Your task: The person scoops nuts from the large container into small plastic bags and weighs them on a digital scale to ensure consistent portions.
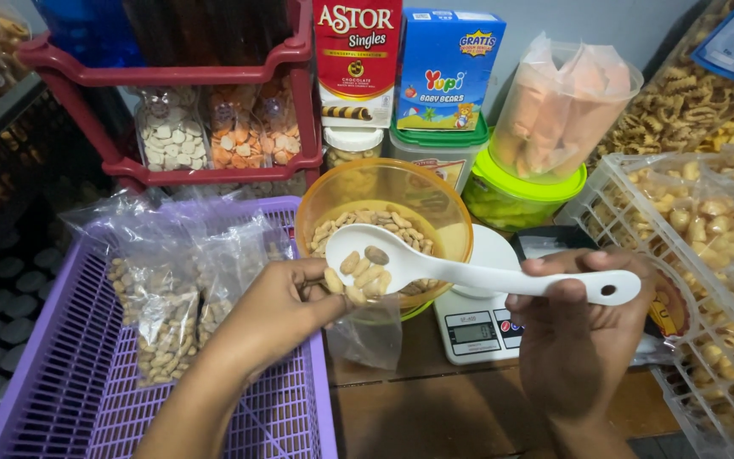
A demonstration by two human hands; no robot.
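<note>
**Spoonful of peanuts poised over the small bag**

We are in the filling step: our right hand (575, 327) is closed around the handle of the white spoon (435, 270), which we hold level in front of the orange bowl (384, 217). The spoon's bowl carries a small heap of peanuts (365, 270), and more peanuts lie in the orange bowl just behind it. The bowl sits on the white kitchen scale (477, 327), whose display faces us on the wooden counter (460, 416).

Our left hand (278, 314) is pinched shut on the mouth of a small clear plastic bag (367, 336), which hangs below the spoon, against the corner of the purple basket (87, 391). The fingertips touch the heap at the spoon's edge. Whether the bag's mouth is fully open we cannot tell, since the spoon covers it.

Filled bags of peanuts (159, 306) already lie in the purple basket to our left, so we judge the work well under way.

The next move, as we judge it, calls for a steady tilt of the spoon with the bag's mouth held wide beneath it; the heap is loose and the opening small, so peanuts could spill onto the counter
</note>
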